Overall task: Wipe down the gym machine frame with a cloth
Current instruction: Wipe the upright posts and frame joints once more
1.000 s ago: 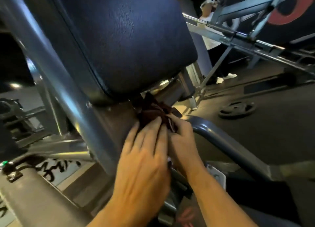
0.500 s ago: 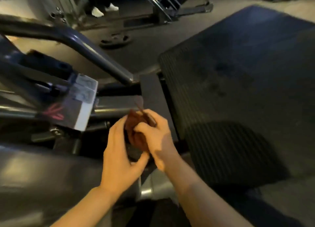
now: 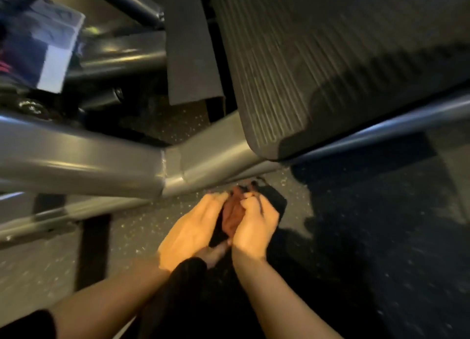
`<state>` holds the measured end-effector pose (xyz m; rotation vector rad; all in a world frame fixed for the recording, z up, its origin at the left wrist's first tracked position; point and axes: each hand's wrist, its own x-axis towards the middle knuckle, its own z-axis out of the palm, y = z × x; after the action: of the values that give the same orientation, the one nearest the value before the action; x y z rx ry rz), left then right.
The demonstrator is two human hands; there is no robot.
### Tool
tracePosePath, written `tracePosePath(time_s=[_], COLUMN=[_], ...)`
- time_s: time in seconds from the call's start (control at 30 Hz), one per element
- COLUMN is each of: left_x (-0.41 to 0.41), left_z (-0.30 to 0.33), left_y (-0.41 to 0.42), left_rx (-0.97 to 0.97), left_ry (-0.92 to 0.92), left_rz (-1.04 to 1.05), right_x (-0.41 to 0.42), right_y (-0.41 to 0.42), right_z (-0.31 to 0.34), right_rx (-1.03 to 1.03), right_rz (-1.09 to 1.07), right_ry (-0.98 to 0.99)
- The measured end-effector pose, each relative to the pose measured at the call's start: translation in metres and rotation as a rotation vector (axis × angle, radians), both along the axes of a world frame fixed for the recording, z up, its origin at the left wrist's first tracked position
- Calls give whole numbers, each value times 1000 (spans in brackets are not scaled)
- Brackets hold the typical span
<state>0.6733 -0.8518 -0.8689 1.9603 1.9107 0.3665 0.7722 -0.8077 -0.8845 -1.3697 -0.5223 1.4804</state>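
Speckled gym floor [image 3: 142, 226], grey frame [image 3: 101, 158], left hand [image 3: 189, 233] and right hand [image 3: 254, 224], fingers curled gripping bunched cloth [image 3: 232, 211]

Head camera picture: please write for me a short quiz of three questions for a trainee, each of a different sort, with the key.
1. True or false: the cloth lies flat on the ribbed footplate.
2. Multiple choice: what grips the cloth? A) only the left hand; B) only the right hand; C) both hands.
3. Fill the gap: the hands are held just below the grey welded ___ of the machine.

Key: 1 false; 2 C; 3 frame.
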Motion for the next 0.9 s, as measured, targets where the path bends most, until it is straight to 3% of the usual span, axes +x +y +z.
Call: tracePosePath(time_s=[0.07, 0.13, 0.2, 0.3, 0.47, 0.6, 0.73, 0.9], left_x=[9, 13, 16, 18, 40, 73, 81, 103], left_z=[3, 12, 21, 30, 38, 30, 17, 17], left_y=[13, 31, 49, 69, 88, 94, 94, 110], left_rx=[52, 117, 138, 82, -22, -12, -8, -49], left_ry=[158, 236, 283, 375, 451, 453, 434, 433], left_rz=[-138, -236, -321, -476, -535, -468, -461, -332], right_x=[19, 31, 36, 31, 56, 76, 91, 119], right_y=[20, 45, 65, 70, 86, 101, 102, 126], right_z=[-2, 2, 11, 15, 15, 16, 12, 13], right_rx=[-31, -41, -61, -138, -59, -45, 52, 299], right_rz=[-214, -332, -326, -201, -121, -100, 113, -14], right_ry=[16, 199, 421, 463, 218, 95, 27, -398])
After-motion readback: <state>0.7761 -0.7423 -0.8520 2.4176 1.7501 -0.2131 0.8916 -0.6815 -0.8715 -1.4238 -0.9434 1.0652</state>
